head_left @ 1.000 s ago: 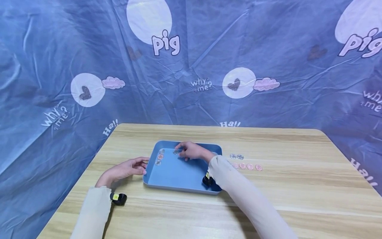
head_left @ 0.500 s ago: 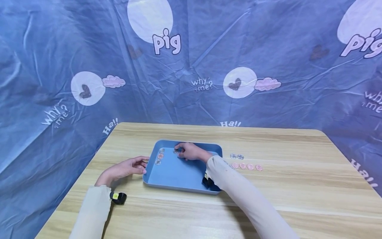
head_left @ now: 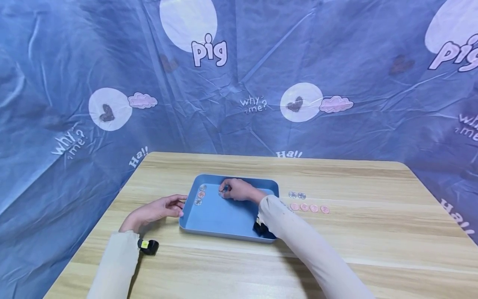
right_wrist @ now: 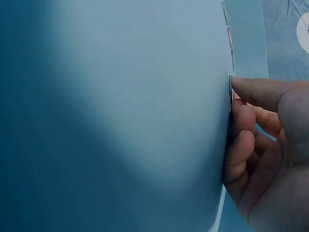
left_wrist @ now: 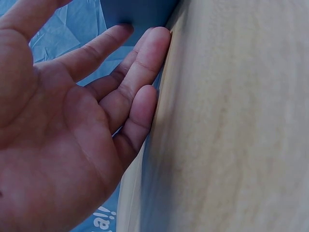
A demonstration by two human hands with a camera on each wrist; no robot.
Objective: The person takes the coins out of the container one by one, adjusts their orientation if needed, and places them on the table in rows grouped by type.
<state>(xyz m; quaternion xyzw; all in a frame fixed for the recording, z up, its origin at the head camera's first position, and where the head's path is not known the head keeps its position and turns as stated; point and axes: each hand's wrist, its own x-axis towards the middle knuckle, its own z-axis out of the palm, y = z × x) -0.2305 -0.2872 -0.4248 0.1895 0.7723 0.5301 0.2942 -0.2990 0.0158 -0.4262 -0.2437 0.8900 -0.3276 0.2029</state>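
In the head view my left hand [head_left: 154,210] is beside the left wall of a shallow blue tray [head_left: 224,224], fingertips right at its rim. Its fingers are loosely bent and hold nothing; the left wrist view shows the open palm [left_wrist: 58,130]. Inside the tray, near the back, my right hand [head_left: 240,189] pinches a small silvery coin [head_left: 221,193] low over the tray floor, its fingers partly covering it. The right wrist view shows the right fingers [right_wrist: 244,118] bent close to the floor. Left of them, a silver coin [head_left: 203,187], a copper coin [head_left: 201,194] and another silver coin [head_left: 198,202] form a column.
Right of the tray, two silver coins [head_left: 293,194] and a row of several copper coins [head_left: 304,207] lie on the wooden table [head_left: 373,232]; the right sleeve partly hides the row's left end. A blue printed cloth [head_left: 239,50] hangs behind the table.
My right hand has shifted slightly towards the tray's front, and the coin at its fingertips has moved with it and is more covered. My left hand stays at the tray's wall.
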